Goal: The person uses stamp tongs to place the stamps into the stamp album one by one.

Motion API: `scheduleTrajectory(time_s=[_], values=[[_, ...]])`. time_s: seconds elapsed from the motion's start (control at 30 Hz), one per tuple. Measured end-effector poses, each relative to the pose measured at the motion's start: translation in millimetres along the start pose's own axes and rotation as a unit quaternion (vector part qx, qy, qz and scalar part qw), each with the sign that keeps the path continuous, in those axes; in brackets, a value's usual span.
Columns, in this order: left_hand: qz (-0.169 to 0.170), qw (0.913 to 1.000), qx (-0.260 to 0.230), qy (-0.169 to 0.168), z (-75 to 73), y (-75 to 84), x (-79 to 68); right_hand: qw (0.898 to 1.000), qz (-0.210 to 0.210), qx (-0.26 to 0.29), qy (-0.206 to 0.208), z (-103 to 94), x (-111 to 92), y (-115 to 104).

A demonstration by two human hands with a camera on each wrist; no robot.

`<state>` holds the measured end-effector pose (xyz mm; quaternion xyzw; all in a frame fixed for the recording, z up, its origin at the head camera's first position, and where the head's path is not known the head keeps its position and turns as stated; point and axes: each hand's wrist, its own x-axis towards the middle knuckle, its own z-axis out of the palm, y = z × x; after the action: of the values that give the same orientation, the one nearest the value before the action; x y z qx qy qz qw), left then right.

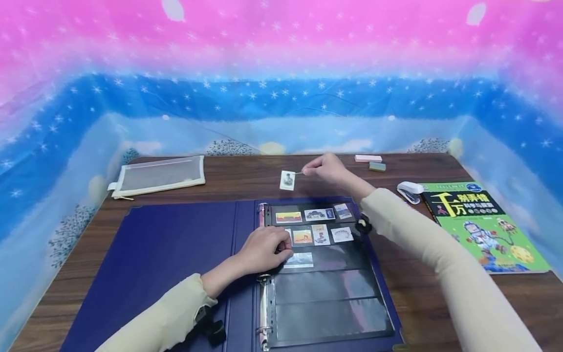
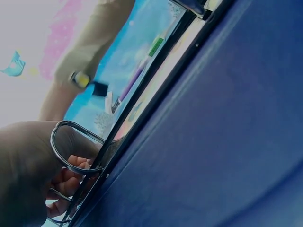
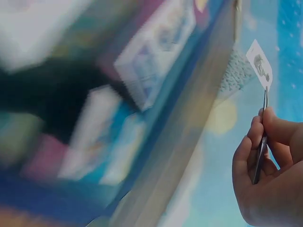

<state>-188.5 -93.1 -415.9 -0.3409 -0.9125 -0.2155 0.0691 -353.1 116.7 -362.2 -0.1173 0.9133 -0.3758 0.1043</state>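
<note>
My right hand (image 1: 326, 168) pinches a pair of dark metal tweezers (image 3: 262, 153) over the far side of the table. At the tweezers' tips hangs a small white stamp (image 1: 288, 180) with a dark figure, clear of the album. My left hand (image 1: 264, 248) rests on the album's black stock page (image 1: 325, 286) by the binder rings (image 2: 71, 146), its fingers loosely curled. Beside its fingertips a pale stamp (image 1: 299, 260) sits in the third strip. The upper two strips hold several colourful stamps, one of them a yellow and red stamp (image 1: 288, 217); the left hand partly covers the second strip.
The album's navy cover (image 1: 176, 264) lies spread to the left. A mesh zip pouch (image 1: 160, 175) lies at the back left. Back right are a pink block (image 1: 368, 158), a grey-green block (image 1: 377, 166), a white stapler-like object (image 1: 410, 189) and a green book (image 1: 488, 234).
</note>
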Motion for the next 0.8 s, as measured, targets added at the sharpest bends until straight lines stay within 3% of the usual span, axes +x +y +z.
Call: scheduleTrajectory(time_s=[0.2,0.4,0.8], values=[[-0.005,0.9999,-0.010,-0.001,-1.5,1.2,1.3,0.999,-0.002,-0.009,-0.049,-11.5,-46.6,23.6],[-0.013,0.9998,-0.014,-0.003,0.5,0.5,1.5,0.997,-0.012,-0.024,-0.071,-14.8,-88.2,49.5],[-0.029,0.9988,-0.038,-0.008,1.5,1.1,4.9,0.995,-0.026,-0.066,-0.068,-14.7,-127.3,70.0]])
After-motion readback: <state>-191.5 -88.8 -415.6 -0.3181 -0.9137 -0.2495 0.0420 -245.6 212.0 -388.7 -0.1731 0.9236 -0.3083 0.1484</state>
